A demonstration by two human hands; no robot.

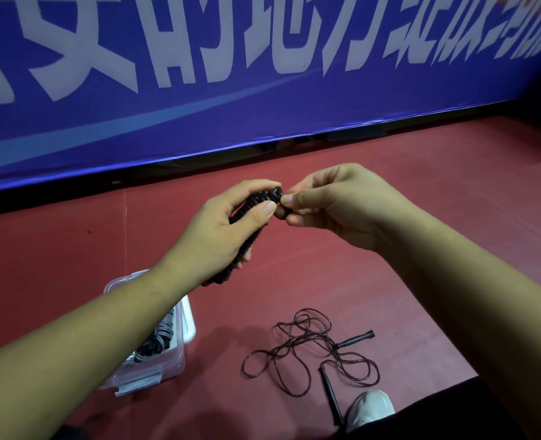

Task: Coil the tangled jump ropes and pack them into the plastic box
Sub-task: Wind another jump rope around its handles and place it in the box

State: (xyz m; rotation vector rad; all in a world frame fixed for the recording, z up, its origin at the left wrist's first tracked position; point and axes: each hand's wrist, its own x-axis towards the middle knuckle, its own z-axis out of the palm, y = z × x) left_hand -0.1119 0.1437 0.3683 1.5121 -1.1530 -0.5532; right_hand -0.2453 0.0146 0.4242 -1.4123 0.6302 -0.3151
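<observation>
Coiled rope (256, 200) gripped in left hand (221, 230), right hand (335, 204) pinching its end. Tangled rope (354, 339) lies on open floor (405, 192) beside box (170, 366), well off banner (199, 115).

Blue banner (262, 119) carries large white Chinese characters, including "的地方".

Both hands hold a wound black jump rope (250, 223): left hand (221, 230) grips it, right hand (329, 204) pinches its end. A tangled rope (310, 350) lies on the red floor (389, 173) beside the plastic box (180, 354).
</observation>
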